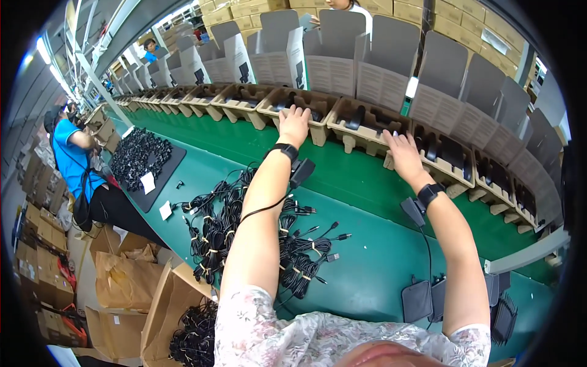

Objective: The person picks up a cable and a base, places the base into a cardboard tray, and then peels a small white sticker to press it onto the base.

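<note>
My left hand reaches to the near rim of a brown moulded pulp tray, fingers stretched over its edge. Further right, my right hand lies with fingers extended near the rims of two neighbouring trays, one of them a second pulp tray. Neither hand visibly holds anything, though my left fingertips partly cover the tray's contents. Black parts lie inside the trays. On the green table below my arms spreads a heap of black cables in tied bundles, partly hidden by my left forearm.
The row of trays stands on a green conveyor, backed by upright grey and printed panels. At left are a dark mat with small black parts and a person in blue. Open cartons stand lower left; dark devices lie lower right.
</note>
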A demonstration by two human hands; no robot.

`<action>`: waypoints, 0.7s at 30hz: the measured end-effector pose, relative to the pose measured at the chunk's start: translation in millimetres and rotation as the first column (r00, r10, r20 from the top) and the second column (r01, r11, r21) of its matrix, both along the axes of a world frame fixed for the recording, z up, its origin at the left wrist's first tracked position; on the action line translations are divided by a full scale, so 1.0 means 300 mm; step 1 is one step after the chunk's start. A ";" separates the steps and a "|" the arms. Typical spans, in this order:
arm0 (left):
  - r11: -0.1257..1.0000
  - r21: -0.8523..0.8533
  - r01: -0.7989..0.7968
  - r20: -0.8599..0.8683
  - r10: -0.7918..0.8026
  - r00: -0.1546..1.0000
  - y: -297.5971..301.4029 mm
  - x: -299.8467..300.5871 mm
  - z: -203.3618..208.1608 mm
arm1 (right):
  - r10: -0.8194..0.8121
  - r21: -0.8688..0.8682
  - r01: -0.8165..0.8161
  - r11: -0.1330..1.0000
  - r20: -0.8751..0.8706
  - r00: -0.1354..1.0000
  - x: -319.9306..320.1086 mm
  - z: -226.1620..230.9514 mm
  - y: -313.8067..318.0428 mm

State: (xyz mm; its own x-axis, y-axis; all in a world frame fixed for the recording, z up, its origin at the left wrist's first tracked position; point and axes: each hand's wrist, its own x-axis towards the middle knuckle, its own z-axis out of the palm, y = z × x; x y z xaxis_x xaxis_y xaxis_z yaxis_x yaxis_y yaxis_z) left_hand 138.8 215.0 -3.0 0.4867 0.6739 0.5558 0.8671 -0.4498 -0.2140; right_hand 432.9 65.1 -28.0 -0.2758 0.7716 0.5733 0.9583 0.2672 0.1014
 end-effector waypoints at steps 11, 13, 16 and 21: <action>0.973 -0.064 0.221 0.023 -0.220 0.975 -0.166 -0.128 0.020 | -0.005 -0.154 -0.002 0.988 -0.046 0.999 -0.068 0.065 -0.237; 0.953 -0.059 0.298 0.030 -0.296 0.955 -0.165 -0.140 0.034 | -0.045 -0.141 0.045 0.989 0.002 0.999 -0.083 0.073 -0.272; 0.953 -0.130 0.273 0.032 -0.271 0.962 -0.132 -0.147 0.058 | 0.085 -0.137 -0.097 0.986 -0.088 0.992 -0.066 0.100 -0.234; 0.934 -0.229 0.273 0.020 -0.275 0.961 -0.176 -0.218 0.050 | -0.020 0.152 0.056 0.987 -0.227 0.974 0.090 0.243 -0.101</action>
State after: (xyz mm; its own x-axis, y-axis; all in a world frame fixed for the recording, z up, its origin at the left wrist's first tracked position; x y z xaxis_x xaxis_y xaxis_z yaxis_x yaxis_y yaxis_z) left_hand 73.4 162.1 11.9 0.6762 0.6212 0.3960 0.7013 -0.7074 -0.0878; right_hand 459.9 34.9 45.0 -0.0992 0.6748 0.7313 0.9704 0.2282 -0.0789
